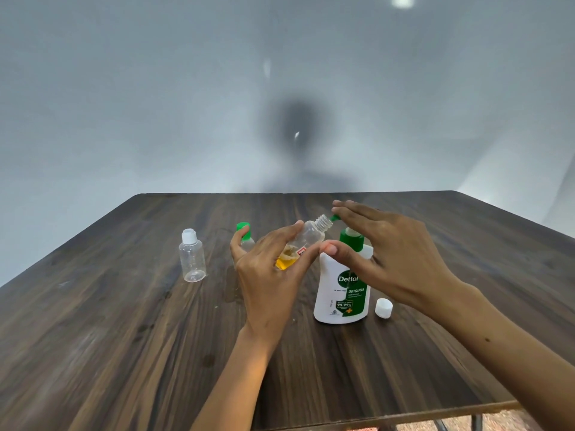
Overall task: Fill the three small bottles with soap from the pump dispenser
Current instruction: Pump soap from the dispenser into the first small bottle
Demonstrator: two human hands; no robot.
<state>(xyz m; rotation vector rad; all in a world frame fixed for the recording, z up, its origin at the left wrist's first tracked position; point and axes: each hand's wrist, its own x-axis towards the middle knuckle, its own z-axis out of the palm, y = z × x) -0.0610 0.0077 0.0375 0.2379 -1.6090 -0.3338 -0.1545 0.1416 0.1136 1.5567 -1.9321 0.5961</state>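
Left hand [267, 269] gripped uncapped small bottle [306, 241], tilted, mouth at pump dispenser [342, 290] spout; right hand [385, 250], fingers straight, over pump.

On the table [124, 337], two bottles [192, 256] stand left of the dispenser [340, 290], a cap [383, 307] right.

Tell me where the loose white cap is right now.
In the head view the loose white cap lies on the table, right of the pump dispenser base, below the right hand.
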